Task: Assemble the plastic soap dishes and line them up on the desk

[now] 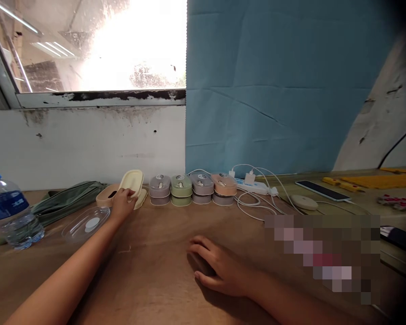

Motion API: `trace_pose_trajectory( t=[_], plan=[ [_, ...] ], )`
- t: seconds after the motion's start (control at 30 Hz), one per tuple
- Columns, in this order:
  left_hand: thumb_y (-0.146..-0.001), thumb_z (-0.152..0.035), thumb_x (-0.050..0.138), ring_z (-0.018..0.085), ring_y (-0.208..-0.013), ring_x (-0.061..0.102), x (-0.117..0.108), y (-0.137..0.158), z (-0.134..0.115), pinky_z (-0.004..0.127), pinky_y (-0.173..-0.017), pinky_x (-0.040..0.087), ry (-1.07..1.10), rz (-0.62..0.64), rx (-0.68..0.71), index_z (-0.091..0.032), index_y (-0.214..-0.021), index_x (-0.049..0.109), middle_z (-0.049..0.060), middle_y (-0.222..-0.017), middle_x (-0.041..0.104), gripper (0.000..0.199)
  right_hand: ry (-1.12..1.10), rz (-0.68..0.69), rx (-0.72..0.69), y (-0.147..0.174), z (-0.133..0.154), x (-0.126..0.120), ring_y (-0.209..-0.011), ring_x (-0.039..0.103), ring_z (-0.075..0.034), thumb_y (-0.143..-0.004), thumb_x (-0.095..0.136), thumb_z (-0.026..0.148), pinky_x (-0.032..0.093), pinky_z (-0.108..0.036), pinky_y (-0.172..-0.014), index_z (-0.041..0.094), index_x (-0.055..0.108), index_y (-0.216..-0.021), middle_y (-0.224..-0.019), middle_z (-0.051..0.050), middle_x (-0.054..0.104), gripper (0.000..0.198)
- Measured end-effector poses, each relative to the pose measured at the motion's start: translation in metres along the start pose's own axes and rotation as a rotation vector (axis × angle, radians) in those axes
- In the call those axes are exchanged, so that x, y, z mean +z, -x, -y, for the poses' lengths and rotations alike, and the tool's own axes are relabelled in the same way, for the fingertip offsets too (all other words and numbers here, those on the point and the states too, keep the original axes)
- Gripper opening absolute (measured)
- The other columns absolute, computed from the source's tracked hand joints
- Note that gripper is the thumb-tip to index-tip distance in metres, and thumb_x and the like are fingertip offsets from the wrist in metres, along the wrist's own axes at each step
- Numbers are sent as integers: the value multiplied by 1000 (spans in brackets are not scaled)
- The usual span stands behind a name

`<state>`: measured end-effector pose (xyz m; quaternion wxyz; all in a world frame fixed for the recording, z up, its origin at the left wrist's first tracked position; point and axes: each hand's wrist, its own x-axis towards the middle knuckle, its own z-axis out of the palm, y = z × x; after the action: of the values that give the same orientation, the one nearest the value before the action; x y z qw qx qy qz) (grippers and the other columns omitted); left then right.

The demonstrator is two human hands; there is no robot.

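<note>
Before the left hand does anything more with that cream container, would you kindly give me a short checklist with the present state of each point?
1. Left hand on the tilted cream lid: ok.
2. Firm grip on the lid: cannot tell, the fingers hide the contact.
3. Right hand flat on the wooden table, holding nothing: ok.
4. Clear plastic lid lies close beside the left forearm: not ok.
5. Water bottle upright, apart from the arm: ok.
6. Row of stacked containers beside the cream lid undisturbed: ok.

Left hand [122, 205] grips cream lid [131, 182]; right hand [219, 266] flat on table [155, 271].
</note>
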<state>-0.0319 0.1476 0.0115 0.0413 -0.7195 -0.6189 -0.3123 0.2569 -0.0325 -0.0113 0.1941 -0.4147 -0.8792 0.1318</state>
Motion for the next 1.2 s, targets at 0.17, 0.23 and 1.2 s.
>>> trace_pose_trajectory(
  t=[0.17,0.23,1.2],
  plan=[
    [-75,-36,53,18,-81,57,-49,45,-12,27,-74,43,269,74,249,-15,-81,59,5,-88,57,23,142,-306,-33,3,-1,10,-129,27,-28,-70,53,16,35,-43,-101,17,22,-133,-141,-15,15,70],
    [-75,-31,54,17,-81,56,-64,69,-20,29,-77,41,300,288,425,-17,-80,60,4,-88,58,16,218,-432,-121,3,-1,10,-131,22,-29,-70,51,15,34,-46,-101,17,21,-132,-141,-16,13,69],
    [-79,-35,40,27,-93,60,-49,-24,44,29,-73,42,-294,94,26,-15,-100,63,12,-102,66,37,89,-160,-397,-2,1,6,-85,57,-17,-66,52,14,43,-33,-83,20,55,-93,-91,-5,63,28]
  ],
)
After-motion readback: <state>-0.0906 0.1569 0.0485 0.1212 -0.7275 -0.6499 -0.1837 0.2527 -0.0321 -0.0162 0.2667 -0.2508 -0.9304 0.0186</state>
